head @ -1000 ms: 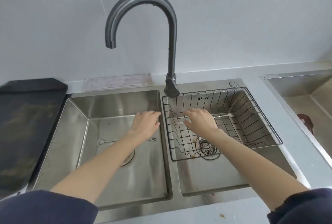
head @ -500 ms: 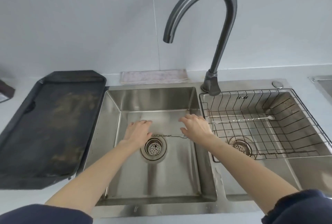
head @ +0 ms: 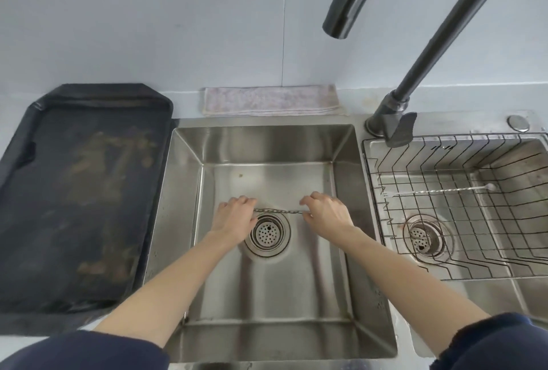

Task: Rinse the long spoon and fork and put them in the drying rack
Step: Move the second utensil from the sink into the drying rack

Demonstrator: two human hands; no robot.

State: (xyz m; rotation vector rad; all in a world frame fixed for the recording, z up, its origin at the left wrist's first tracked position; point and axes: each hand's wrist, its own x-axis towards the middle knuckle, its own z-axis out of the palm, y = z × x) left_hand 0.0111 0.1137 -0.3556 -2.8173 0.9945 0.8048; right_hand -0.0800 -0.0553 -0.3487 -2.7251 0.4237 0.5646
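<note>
A long utensil with a twisted metal handle (head: 278, 211) lies across the left sink basin (head: 267, 295), just behind the drain (head: 267, 234). My left hand (head: 234, 217) holds its left end and my right hand (head: 324, 212) pinches its right end. Both ends are hidden under my fingers, so I cannot tell spoon from fork. A second long twisted-handle utensil (head: 444, 190) with a small rounded tip lies across the wire drying rack (head: 504, 254) in the right basin. No water runs from the faucet spout (head: 336, 27).
A dark, stained tray (head: 80, 191) sits on the counter left of the sink. A folded cloth (head: 269, 99) lies behind the left basin against the wall. The faucet base (head: 391, 123) stands between the two basins. The right basin's drain (head: 422, 236) shows under the rack.
My right hand left the rack, where one utensil stays, and came into the left basin. Both hands closed on the ends of the utensil there. The view shifted left and nearer.
</note>
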